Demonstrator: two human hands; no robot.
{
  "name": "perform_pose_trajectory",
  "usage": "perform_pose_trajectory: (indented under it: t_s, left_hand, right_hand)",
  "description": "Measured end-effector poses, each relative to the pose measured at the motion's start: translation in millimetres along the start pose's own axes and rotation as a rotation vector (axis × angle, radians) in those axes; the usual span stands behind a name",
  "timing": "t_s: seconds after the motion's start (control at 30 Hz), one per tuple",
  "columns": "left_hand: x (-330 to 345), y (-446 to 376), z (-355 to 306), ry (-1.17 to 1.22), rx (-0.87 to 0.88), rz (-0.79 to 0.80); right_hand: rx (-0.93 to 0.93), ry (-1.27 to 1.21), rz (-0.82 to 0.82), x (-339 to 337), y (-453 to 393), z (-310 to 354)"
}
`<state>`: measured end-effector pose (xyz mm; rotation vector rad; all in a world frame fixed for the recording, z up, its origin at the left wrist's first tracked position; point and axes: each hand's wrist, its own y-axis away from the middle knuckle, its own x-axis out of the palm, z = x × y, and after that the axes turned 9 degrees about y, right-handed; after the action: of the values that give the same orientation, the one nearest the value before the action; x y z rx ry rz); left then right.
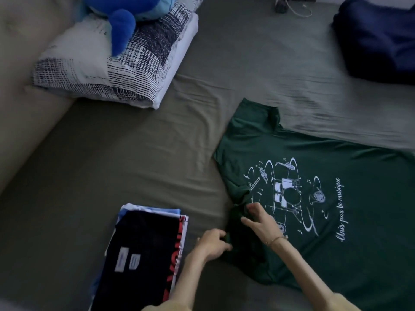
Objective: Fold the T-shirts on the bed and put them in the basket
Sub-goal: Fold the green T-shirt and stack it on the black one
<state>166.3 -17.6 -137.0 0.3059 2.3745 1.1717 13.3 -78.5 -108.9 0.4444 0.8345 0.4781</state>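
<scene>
On the bed (139, 140) before me, the green T-shirt (336, 198) lies spread print-up, its near sleeve bunched. My left hand (212, 242) and right hand (260, 221) both pinch that sleeve's fabric with curled fingers. Just left sits a stack of folded T-shirts (143, 257).

On the green T-shirt (314, 187), "Unis par la musique" can be read in white cursive script, printed sideways next to a white graphic of drums and brass instruments. On the folded stack of shirts (143, 254), big red block letters are seen along the edge of one shirt, but they're cut off, so no full word can be made out. Two small white tags are sewn on the dark top shirt, too blurry to be read.
</scene>
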Motion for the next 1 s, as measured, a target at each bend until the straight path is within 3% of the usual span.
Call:
perform_pose_trajectory:
  t_s: [0.07,0.17,0.23,0.37,0.47,0.63,0.77,0.87,1.0]
  left_hand:
    - [-1.7,14.9,18.2,0.036,-0.107,0.139]
    - [-9.9,29.0,37.6,0.002,-0.217,0.245]
    - [-14.7,31.9,36.9,0.043,-0.183,0.149]
    - [-11.3,34.5,18.1,0.153,-0.048,-0.223]
    - [-4.2,31.2,7.3,0.216,0.054,-0.392]
    - [1.1,22.4,-5.7,0.1,0.185,-0.46]
    - [-8.9,27.0,-0.1,0.149,0.091,-0.562]
    - [-17.6,34.5,11.0,0.175,-0.011,-0.656]
    - [-23.1,31.1,12.9,0.21,-0.048,-0.581]
  right_hand:
    - [-0.031,0.115,-0.035,11.0,16.8,-6.2]
    - [-0.014,0.252,-0.263,25.3,37.6,-8.3]
    - [0.069,0.185,-0.312,32.6,47.7,-4.9]
    - [0.274,0.188,0.049,47.7,62.6,6.4]
    - [0.32,0.346,0.109,63.9,72.7,9.3]
    - [0.027,0.709,0.076,92.6,91.3,17.0]
    - [-0.202,0.726,0.081,97.9,92.0,13.2]
    - [-0.168,0.659,0.133,95.6,97.4,12.2]
    - [0.225,0.324,-0.161,91.3,115.9,5.2]
